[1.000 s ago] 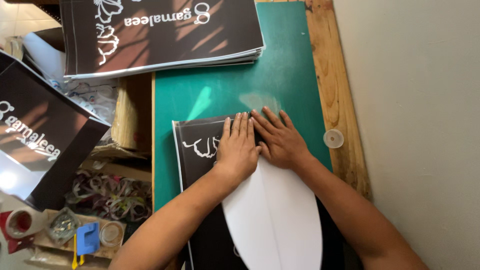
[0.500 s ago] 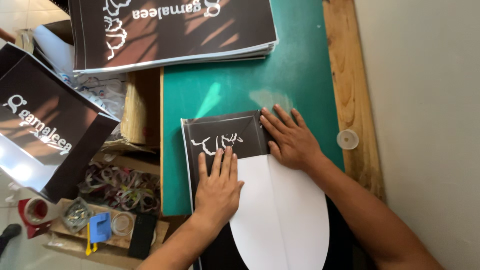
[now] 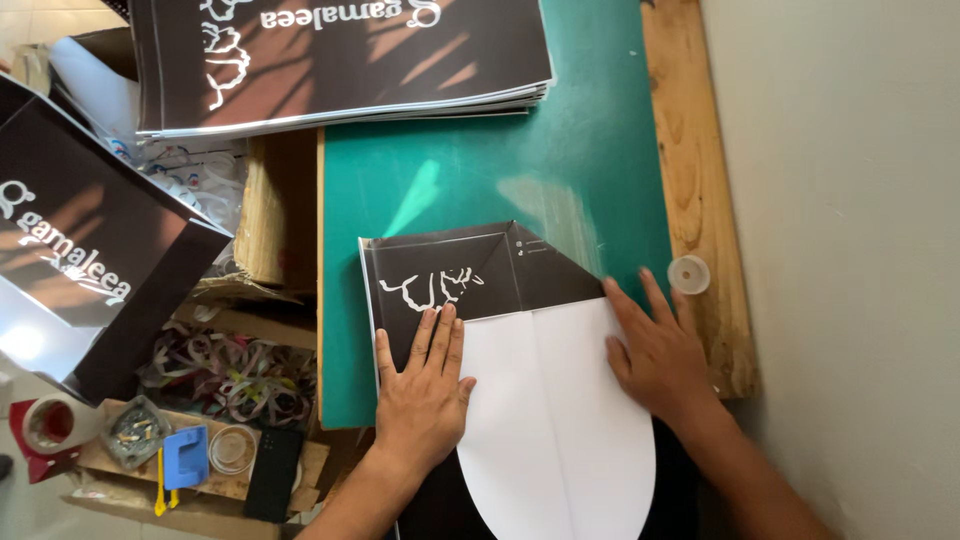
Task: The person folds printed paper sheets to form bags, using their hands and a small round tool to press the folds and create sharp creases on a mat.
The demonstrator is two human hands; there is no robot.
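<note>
A dark printed sheet (image 3: pixel 470 275), its white inner side (image 3: pixel 560 420) showing, lies partly folded on the green cutting mat (image 3: pixel 450 180). Its upper right corner is folded into a slanted edge. My left hand (image 3: pixel 425 395) lies flat, fingers together, on the sheet's left part, where the dark print meets the white. My right hand (image 3: pixel 655 350) rests with fingers spread on the sheet's right edge, just below the slanted fold. Neither hand grips anything.
A stack of dark printed sheets (image 3: pixel 340 55) lies at the mat's far end. A finished dark paper bag (image 3: pixel 90 260) stands at left. A small clear lid (image 3: pixel 688 274) sits on the wooden board (image 3: pixel 690 150). Tape roll (image 3: pixel 50 425), blue cutter (image 3: pixel 185 458), black phone (image 3: pixel 272 475) and paper strips (image 3: pixel 230 365) lie lower left.
My right hand slid from the sheet's top middle out to its right edge, and the upper right corner now shows a slanted fold. My left hand stayed pressing the left side.
</note>
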